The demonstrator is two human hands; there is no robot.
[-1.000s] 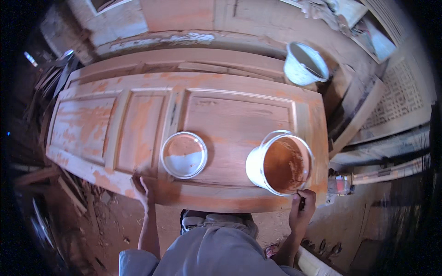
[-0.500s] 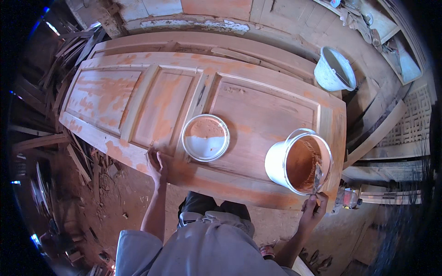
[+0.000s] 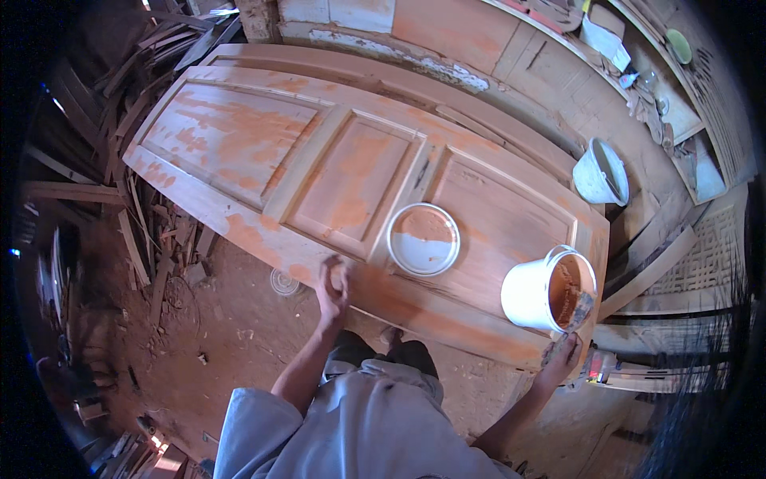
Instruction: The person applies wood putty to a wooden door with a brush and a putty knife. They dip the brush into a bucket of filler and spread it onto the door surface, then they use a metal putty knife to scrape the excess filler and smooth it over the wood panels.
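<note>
A wooden panel door (image 3: pixel 351 188), patched with orange filler, lies flat before me. By its near edge is my left hand (image 3: pixel 332 289), fingers loosely bent and apart, with nothing visible in them. My right hand (image 3: pixel 563 355) grips a putty knife (image 3: pixel 581 310) at the near rim of a white bucket (image 3: pixel 527 294). The knife's smeared blade reaches into the bucket's mouth, where orange filler (image 3: pixel 563 289) coats the inner wall. The handle is mostly hidden in my fingers. Left of the bucket, a round white lid (image 3: pixel 423 259) carries more filler on its far half.
A pale bucket (image 3: pixel 600 174) stands beyond the door's far right corner. Scrap wood (image 3: pixel 152 104) is heaped at the left. A cluttered shelf (image 3: pixel 666 96) runs along the upper right, and a second wooden panel (image 3: pixel 383 80) lies behind the door.
The view has turned, so the door now slants down to the right. The putty knife's blade has tilted outward at the bucket's right rim. My left hand stays by the near edge.
</note>
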